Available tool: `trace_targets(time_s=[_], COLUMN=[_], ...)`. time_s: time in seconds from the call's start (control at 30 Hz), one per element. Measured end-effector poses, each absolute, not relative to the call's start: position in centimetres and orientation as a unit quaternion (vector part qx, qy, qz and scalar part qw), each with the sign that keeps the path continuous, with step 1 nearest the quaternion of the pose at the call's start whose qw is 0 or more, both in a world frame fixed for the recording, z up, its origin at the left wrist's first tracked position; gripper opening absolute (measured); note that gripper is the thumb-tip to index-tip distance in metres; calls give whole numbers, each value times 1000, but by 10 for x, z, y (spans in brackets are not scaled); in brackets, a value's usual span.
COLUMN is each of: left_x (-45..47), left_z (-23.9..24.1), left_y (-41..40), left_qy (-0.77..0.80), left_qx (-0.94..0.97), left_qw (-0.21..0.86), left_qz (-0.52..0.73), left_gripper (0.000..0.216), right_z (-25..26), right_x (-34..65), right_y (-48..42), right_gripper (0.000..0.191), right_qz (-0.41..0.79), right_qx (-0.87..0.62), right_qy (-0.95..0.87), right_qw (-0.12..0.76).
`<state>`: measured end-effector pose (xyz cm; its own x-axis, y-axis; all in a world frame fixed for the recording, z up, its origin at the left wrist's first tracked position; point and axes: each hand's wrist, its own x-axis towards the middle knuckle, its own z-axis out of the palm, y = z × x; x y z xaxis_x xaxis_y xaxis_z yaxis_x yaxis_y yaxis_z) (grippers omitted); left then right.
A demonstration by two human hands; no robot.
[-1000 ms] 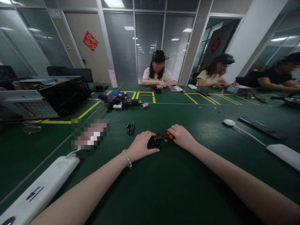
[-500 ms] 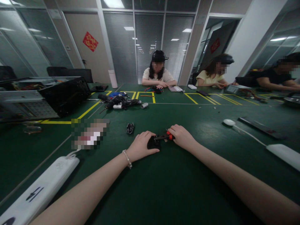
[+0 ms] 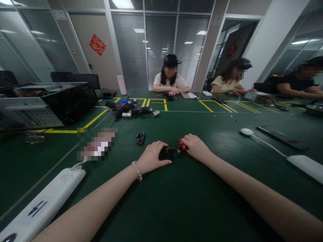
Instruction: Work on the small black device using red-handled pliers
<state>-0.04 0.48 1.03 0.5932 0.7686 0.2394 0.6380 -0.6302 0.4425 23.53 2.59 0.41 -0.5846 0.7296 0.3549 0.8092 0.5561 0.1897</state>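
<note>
My left hand (image 3: 152,155), with a beaded bracelet at the wrist, is closed around a small black plastic part (image 3: 165,154) on the green table. Its thumb and fingers grip the part from the left. My right hand (image 3: 195,146) is wrapped round the red handles of a pair of pliers (image 3: 174,147). The dark jaws point left and reach the upper edge of the black part; what they pinch there is too small to make out. A second black part with metal bits (image 3: 140,138) lies on the table beyond my left hand.
White power strips (image 3: 47,201) lie left and right (image 3: 306,166), with a white mouse-like object (image 3: 246,131) and a dark phone-like slab (image 3: 280,137). Further off are a cordless drill (image 3: 121,110), an open computer case (image 3: 50,104) and several people seated across the green table (image 3: 161,208).
</note>
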Motion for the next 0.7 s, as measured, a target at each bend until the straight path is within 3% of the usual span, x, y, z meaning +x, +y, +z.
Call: trace_targets(time_s=[0.7], left_x=[-1], left_z=[10], left_y=[6], left_qy=[398], left_qx=[879], left_qw=[155], left_qz=[212], left_gripper=[52], right_z=[4], right_x=[235], right_y=[26], right_gripper=[30], right_qz=[-171], right_qx=[-441], right_qy=[-873], right_qw=[117])
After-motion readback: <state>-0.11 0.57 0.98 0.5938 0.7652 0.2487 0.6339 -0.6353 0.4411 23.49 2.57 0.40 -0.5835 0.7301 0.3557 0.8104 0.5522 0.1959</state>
